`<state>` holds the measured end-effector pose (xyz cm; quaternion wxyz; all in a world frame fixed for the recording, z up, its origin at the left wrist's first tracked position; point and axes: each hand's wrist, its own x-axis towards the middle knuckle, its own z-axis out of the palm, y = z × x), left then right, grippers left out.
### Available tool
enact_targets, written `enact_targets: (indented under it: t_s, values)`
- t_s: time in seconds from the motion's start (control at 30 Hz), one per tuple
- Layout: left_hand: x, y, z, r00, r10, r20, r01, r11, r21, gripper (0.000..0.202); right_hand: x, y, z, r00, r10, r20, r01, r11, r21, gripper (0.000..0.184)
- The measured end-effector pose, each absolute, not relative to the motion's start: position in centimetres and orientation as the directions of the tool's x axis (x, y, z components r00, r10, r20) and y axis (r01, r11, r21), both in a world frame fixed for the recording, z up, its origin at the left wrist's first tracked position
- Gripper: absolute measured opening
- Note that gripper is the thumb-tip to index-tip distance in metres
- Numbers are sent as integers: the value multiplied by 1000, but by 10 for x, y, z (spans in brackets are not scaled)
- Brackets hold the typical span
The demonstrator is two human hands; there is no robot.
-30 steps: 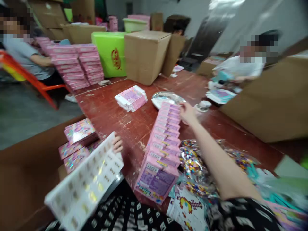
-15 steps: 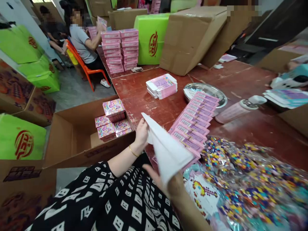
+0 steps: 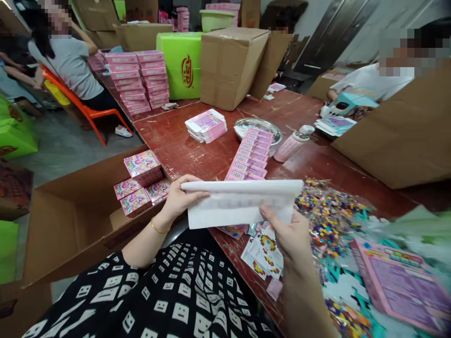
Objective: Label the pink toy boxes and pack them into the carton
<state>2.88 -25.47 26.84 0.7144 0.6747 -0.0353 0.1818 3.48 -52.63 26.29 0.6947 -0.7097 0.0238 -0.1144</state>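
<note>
A pink bottle [image 3: 289,147] with a pale cap is on the worn red table [image 3: 169,141], near a shiny metal dish [image 3: 279,137] of white pieces. Farther back, a lime-green carton [image 3: 176,65] with a red emblem stands just beside a brown cardboard carton [image 3: 223,70]; a pale green basin [image 3: 217,21] shows behind them. Of 2 seated people, 1 at left, in a light grey shirt [image 3: 70,56], uses an orange chair [image 3: 102,112], a white shoe [image 3: 123,132] on the grey floor [image 3: 73,150]. The other, in a white top [image 3: 373,80], sits behind a large cardboard panel [image 3: 394,141], near a light-blue box [image 3: 352,102].
</note>
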Motion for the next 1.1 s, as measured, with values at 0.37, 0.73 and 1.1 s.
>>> enact_targets:
  t_s: [0.37,0.73,1.1]
  values:
    - [-18,-310,271,533,-90,841,-829,-255,498,47,-20,-424,275,902,182,391,362,175,-916,63]
    - [58,-251,262,927,201,317,-335,63,940,69,29,-498,254,974,128,186,176,87,-981,41]
    - [58,-236,294,952,-217,216,-204,77,976,88,30,-545,269,977,-147,156,175,128,-976,69]
